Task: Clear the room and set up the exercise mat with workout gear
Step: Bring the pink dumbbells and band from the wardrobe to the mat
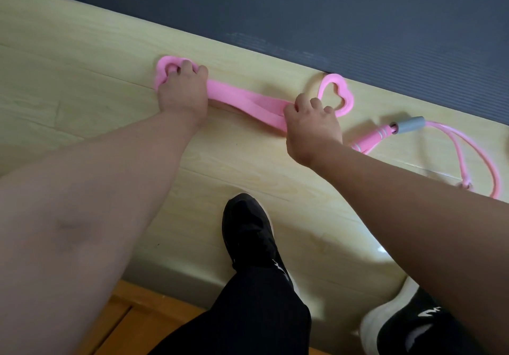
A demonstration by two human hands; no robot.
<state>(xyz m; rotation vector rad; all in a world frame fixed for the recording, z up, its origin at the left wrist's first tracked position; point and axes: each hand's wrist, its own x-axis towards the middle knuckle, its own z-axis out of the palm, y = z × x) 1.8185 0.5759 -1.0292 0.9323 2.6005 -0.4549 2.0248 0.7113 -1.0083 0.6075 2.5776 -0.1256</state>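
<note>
Mid-frame, your left hand (180, 93) and right hand (312, 127) both grip the pink rubber resistance band with heart-shaped handles (248, 101), seemingly laying it straight beside the dark grey ribbed mat (344, 10).

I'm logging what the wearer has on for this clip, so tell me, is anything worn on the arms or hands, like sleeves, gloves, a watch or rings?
Nothing shows. The left forearm and right forearm are bare as far up as the view reaches, with no sleeve edge in sight. The left hand and right hand carry no gloves, and no watch, bracelet or ring is visible.
</note>
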